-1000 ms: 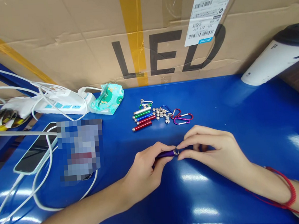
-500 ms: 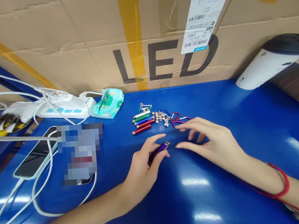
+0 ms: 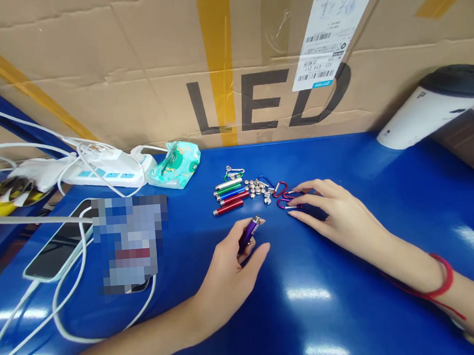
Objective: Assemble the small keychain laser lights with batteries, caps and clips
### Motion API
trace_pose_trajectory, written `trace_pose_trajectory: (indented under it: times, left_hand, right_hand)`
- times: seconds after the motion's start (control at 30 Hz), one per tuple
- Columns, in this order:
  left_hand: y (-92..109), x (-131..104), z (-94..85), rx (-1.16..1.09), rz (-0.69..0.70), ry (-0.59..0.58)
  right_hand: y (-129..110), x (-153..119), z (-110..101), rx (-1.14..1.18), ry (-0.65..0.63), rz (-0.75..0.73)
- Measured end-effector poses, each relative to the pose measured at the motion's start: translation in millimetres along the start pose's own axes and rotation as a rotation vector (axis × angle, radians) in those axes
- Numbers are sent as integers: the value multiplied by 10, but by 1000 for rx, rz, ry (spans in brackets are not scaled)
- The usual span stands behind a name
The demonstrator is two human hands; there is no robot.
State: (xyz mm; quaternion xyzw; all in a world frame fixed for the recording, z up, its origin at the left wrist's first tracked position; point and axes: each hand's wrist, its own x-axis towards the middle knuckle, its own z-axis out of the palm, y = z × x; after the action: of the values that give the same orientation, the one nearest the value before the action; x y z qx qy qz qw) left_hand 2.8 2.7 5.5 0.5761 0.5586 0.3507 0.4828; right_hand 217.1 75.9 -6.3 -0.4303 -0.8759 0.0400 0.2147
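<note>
- One purple tube [image 3: 249, 233] lay in the curled fingers of the left hand [image 3: 223, 270], its thumb now lifted away, above the middle of the tabletop [image 3: 332, 327].
- The right hand [image 3: 345, 213] had left the tube's end for the purple carabiner [image 3: 281, 204], fingers slightly parted; whether they gripped it, I could not tell.
- That left only the left hand supporting the tube.
- Silvery discs [image 3: 256, 187] lay beside coloured tubes [image 3: 228, 208], towards the far edge.
</note>
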Motion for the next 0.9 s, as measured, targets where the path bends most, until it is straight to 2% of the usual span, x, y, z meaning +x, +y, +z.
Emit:
trace_pose_trajectory:
  times: [0.2, 0.33, 0.53, 0.6, 0.73, 0.9]
  left_hand:
    - [-17, 8, -1, -67, -25, -24]
    - [-33, 17, 1, -137, -16, -11]
    - [-31, 25, -9, -94, 24, -107]
    - [-41, 24, -3, -76, 32, -139]
    - [-64, 17, 8, -49, 54, -180]
    - [-68, 11, -2, 50, 99, -143]
  right_hand:
    - [-85, -6, -12, 52, -54, -21]
    - [-214, -28, -24, 182, -54, -67]
    - [-443, -87, -60, 355, -44, -200]
    - [-477, -104, -58, 366, -40, -233]
    - [-487, -125, -46, 355, -69, -208]
    - [-492, -139, -24, 157, -108, -318]
